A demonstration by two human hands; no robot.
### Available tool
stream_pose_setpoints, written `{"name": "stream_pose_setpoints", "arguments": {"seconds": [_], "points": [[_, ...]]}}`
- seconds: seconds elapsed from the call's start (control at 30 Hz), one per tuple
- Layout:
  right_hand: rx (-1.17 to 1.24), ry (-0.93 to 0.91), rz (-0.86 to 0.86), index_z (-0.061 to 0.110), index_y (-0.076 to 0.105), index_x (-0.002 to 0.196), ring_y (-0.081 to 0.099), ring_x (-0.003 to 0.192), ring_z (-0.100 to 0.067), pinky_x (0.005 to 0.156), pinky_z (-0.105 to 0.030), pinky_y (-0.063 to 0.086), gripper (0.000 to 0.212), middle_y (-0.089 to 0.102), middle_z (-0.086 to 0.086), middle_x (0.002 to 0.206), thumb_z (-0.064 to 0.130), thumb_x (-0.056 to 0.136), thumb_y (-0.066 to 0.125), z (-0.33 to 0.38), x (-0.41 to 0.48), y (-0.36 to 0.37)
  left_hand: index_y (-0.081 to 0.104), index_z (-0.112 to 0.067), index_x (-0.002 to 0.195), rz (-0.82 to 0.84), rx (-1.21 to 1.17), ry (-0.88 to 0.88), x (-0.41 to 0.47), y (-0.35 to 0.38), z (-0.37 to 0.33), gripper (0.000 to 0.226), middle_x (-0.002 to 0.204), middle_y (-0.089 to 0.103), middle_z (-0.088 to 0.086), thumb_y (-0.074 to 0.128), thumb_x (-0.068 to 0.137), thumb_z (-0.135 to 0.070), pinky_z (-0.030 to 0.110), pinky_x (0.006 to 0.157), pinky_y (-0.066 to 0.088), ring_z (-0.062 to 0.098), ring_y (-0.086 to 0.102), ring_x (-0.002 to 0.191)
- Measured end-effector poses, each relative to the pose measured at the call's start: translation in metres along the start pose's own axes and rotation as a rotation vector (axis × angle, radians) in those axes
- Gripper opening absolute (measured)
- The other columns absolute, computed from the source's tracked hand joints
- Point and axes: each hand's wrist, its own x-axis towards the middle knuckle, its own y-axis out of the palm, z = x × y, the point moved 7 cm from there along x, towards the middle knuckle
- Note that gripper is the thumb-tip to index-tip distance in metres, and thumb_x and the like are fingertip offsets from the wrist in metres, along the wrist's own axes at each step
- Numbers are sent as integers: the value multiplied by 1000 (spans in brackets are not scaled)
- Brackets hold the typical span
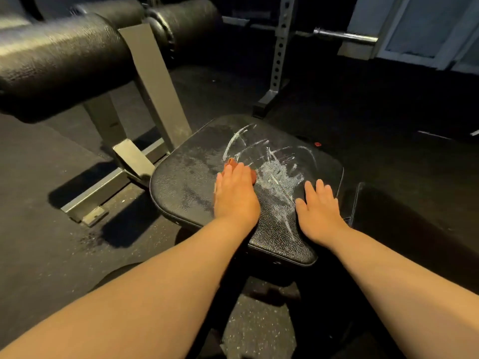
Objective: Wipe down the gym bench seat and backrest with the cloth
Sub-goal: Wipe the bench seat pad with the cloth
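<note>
The black padded bench seat (181, 177) fills the middle of the view, with white smeared streaks (280, 174) across its centre. My left hand (234, 195) lies flat on the seat, pressing a small reddish-orange cloth (231, 162) that peeks out beyond my fingertips and at the right side of the hand. My right hand (320, 207) rests palm down on the seat's right part with fingers spread, holding nothing. The dark backrest pad (388, 216) begins just right of the seat and is mostly in shadow.
Large black roller pads (59, 55) on a grey steel frame (153, 84) stand at the left. A perforated rack upright (281, 45) and a barbell end (344, 36) are at the back. Speckled rubber flooring (259, 327) lies below.
</note>
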Motion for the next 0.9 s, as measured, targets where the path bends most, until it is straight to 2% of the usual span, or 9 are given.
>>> {"name": "stream_pose_setpoints", "arguments": {"seconds": [0.1, 0.2, 0.3, 0.4, 0.5, 0.67, 0.73, 0.8, 0.9], "points": [[19, -1, 40, 13, 3, 161, -10, 154, -31, 122, -53, 0, 60, -9, -11, 168, 33, 108, 24, 1, 3, -2, 49, -19, 109, 84, -41, 146, -21, 22, -35, 28, 124, 49, -2, 51, 86, -4, 43, 119, 23, 23, 35, 129], [128, -15, 78, 16, 6, 161, -15, 154, -28, 122, -49, -7, 57, -11, -9, 168, 25, 108, 26, -1, 0, -7, 53, -15, 110, 297, -140, 361, -35, 40, -62, 25, 123, 53, 3, 48, 88, -5, 42, 116, 29, 26, 40, 127], [172, -42, 86, 17, 8, 161, -15, 154, -26, 122, -46, -8, 56, -10, -7, 168, 22, 108, 27, -2, -5, -13, 58, -20, 113, 539, -243, 417, -24, 33, -56, 27, 116, 58, 3, 46, 92, -8, 43, 107, 41, 26, 51, 114], [170, -38, 118, 16, 9, 161, -13, 154, -24, 123, -43, -4, 57, -8, -5, 169, 20, 108, 29, -1, -5, -15, 60, -34, 104, 238, -137, 148, 2, 5, -14, 31, 104, 59, -5, 47, 92, -9, 48, 94, 50, 25, 53, 102], [196, 17, 173, 17, 10, 161, -9, 155, -23, 123, -38, 2, 59, -7, -3, 169, 20, 107, 33, -1, -5, -22, 56, -22, 106, 19, 41, 26, 4, -2, 4, 28, 110, 47, -2, 48, 87, -3, 50, 114, 30, 30, 43, 118], [380, 170, 92, 9, 29, 155, 9, 154, -29, 121, -42, 14, 49, 15, -11, 166, 20, 108, 31, -1, -8, -21, 49, -21, 106, 283, -128, 256, -34, 32, -52, 22, 118, 44, 3, 48, 87, -8, 42, 105, 35, 26, 38, 115], [452, 205, -20, 1, 52, 134, 35, 140, -35, 111, -45, 30, 35, 43, -19, 147, 11, 104, 35, 3, -6, -24, 47, -25, 94, 473, -153, 362, -44, 42, -64, 16, 111, 49, 0, 38, 82, -19, 49, 104, 39, 26, 44, 111], [560, 204, -69, 10, 61, 116, 47, 127, -35, 99, -42, 37, 26, 54, -14, 130, 10, 100, 40, 13, -10, -22, 53, -24, 94, 590, -176, 335, -34, 40, -57, 22, 105, 54, -1, 37, 79, -25, 53, 101, 42, 27, 50, 105], [581, 103, -48, 12, 51, 121, 41, 128, -26, 110, -45, 28, 24, 47, -10, 135, 19, 102, 37, 31, -16, -11, 61, -28, 97, 324, -39, 127, 4, 16, -24, 21, 112, 52, 3, 52, 86, -13, 45, 95, 45, 31, 47, 109]]}}
